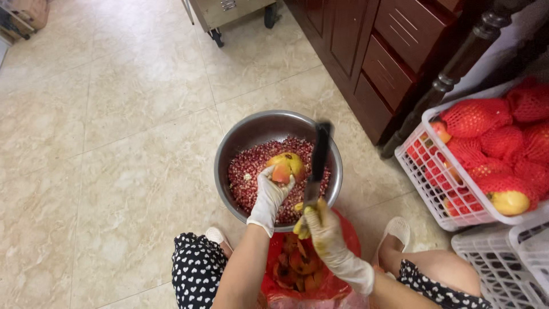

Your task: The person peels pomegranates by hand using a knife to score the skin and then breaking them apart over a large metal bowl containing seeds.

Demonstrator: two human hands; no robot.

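Both gloved hands reach forward at centre frame. The left hand (269, 197) is cupped, fingers (273, 182) curled shut. The right hand (325, 229) is clenched, forearm bare.

Both hands wear thin whitish gloves reaching just past the wrist; the left hand (269, 197) has the cleaner one, while that on the right hand (327, 234) is stained yellow at the fingers. The forearms are bare; black cloth with white spots (197, 272) covers the lap, and pale shoes (397, 229), perhaps slippers, show on the feet.
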